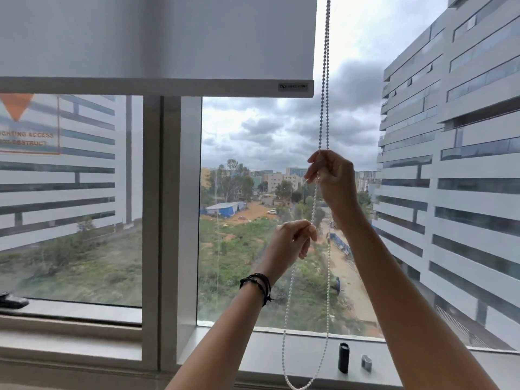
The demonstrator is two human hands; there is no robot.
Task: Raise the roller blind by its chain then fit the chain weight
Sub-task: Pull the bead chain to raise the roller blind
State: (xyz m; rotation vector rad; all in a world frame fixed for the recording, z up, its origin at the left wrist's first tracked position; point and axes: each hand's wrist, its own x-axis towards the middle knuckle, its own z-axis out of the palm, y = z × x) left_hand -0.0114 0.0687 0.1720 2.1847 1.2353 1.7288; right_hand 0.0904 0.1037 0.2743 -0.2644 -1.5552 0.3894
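Observation:
A white roller blind (157, 38) covers the top of the window, and its bottom bar (157, 87) hangs about a quarter of the way down. To its right the white bead chain (324, 80) drops as two strands and loops near the sill. My right hand (333, 178) is shut on the chain high up. My left hand (292, 240) pinches the left strand lower down. A black cylindrical piece (343, 357) and a small grey clip-like piece (366, 363) stand on the sill; which one is the chain weight I cannot tell.
The grey window sill (267, 353) runs below the glass. A thick white mullion (171, 220) divides the panes. A dark handle (11, 301) lies at the far left on the lower frame. An orange sticker (28, 125) is on the left pane.

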